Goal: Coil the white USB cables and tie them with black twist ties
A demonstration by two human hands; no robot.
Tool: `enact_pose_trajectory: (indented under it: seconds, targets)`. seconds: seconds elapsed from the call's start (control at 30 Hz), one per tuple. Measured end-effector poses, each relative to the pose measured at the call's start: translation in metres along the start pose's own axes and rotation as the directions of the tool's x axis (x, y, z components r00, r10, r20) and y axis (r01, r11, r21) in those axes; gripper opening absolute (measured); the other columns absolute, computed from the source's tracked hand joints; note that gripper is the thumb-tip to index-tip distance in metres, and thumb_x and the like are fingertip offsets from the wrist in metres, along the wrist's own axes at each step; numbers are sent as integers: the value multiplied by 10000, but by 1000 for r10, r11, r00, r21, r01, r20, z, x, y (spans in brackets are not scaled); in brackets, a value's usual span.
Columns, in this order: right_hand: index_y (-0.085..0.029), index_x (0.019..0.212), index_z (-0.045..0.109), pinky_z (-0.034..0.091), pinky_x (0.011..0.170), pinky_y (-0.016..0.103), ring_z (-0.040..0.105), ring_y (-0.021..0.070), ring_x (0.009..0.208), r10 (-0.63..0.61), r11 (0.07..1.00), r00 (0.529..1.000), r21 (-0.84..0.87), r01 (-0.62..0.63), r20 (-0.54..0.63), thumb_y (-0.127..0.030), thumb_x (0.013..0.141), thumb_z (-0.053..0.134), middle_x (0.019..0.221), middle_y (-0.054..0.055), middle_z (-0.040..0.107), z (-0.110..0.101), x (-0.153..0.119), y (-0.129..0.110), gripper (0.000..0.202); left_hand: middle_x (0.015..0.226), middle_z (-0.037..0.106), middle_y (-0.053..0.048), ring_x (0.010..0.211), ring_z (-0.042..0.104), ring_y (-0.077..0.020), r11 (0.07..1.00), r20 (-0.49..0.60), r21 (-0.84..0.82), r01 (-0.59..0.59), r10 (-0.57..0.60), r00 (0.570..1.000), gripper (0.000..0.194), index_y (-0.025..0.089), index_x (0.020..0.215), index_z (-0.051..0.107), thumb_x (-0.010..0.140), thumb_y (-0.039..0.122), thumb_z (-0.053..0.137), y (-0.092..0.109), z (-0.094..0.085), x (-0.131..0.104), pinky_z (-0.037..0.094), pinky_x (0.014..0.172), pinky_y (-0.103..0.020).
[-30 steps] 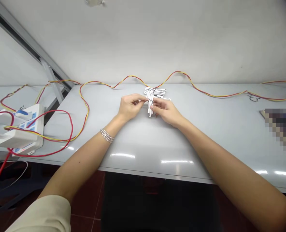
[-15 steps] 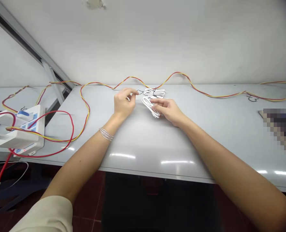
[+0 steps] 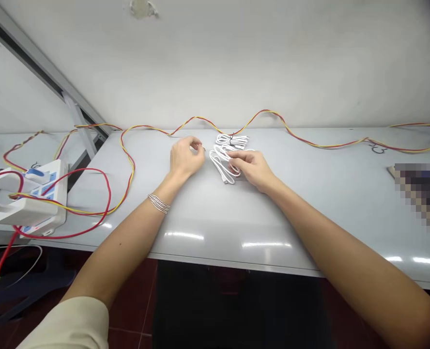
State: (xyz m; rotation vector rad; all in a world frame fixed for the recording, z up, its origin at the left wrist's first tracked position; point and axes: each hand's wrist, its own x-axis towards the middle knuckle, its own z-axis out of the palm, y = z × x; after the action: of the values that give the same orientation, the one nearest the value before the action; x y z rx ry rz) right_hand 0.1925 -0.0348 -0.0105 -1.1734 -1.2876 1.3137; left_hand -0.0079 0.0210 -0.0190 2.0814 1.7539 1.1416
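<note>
On the table (image 3: 215, 218), a cable (image 3: 220, 172) extends left from the fingers of the right hand (image 3: 255, 169), a bundle (image 3: 238, 141) just behind it. The left hand (image 3: 186, 158), left of both, has a tie (image 3: 204, 149) at its fingertips. A wire (image 3: 196, 117) runs behind both hands; a power strip (image 3: 61, 186) lies well left of them, an obscured object (image 3: 420, 196) well right

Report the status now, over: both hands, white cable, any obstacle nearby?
Right hand holding loosely looped white cable. Left hand pinching dark tie, barely visible. Tied white bundle close behind.
</note>
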Motion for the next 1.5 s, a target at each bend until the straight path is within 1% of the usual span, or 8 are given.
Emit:
enact_pose_trajectory:
  seconds: [0.13,0.33,0.5,0.7,0.97,1.07,1.23,1.5]
  targets:
    - [-142,870,753,437,622,267,549,120,630,9,987,1000,160,-10,9,-250,725,666,708,13,650,-4,3,1,201,714,725,-58,650,620,-162,982,168,-184,53,-21,986,262,134,777,728,886,252,521,8,-1,-5,465,695,-299]
    - [-168,956,767,514,704,315,649,170,756,-41,981,997,191,27,70,-292,730,723,914,49,744,-6,5,3,262,666,703,-42,472,510,-107,881,423,-473,0,227,877,478,150,716,692,980,462,444,14,-2,-12,419,540,-267]
    - [-169,996,745,561,757,333,692,198,840,-126,990,992,64,124,21,-306,696,801,1002,65,757,-2,3,6,335,588,645,-32,458,538,-106,824,447,-565,41,264,855,434,145,686,643,936,487,548,14,-1,-14,422,500,-247]
    - [-173,889,701,576,575,331,643,174,647,-27,999,1000,26,27,-7,-374,761,714,812,48,705,3,5,6,238,682,679,-23,428,565,-102,703,507,-673,229,213,835,266,164,857,621,870,429,636,15,2,-12,398,426,-241]
    - [-207,759,565,566,751,337,652,172,734,-90,994,992,49,94,-85,-327,772,660,800,39,701,1,8,12,153,547,614,-31,419,536,-113,689,520,-654,312,109,847,357,165,654,589,839,468,632,18,0,-13,336,397,-243]
    - [-209,783,585,554,803,342,673,190,801,-80,989,990,112,93,-117,-313,775,623,849,48,710,-2,9,10,111,552,621,-41,412,509,-107,697,528,-645,313,111,842,333,155,629,617,846,405,584,18,-2,-13,336,405,-245]
    - [-216,891,571,508,631,312,660,197,668,-8,951,994,306,40,-105,-340,719,583,761,32,696,-5,10,7,212,542,621,-51,405,493,-123,684,564,-648,334,137,814,279,140,691,666,817,352,535,17,-3,-12,335,408,-257]
    - [-200,1041,580,572,759,386,688,239,788,47,914,998,404,-26,-41,-425,726,562,893,92,718,-6,6,0,387,531,594,-21,404,467,-121,704,542,-639,311,125,831,273,167,747,670,824,391,533,16,-2,-12,321,406,-261]
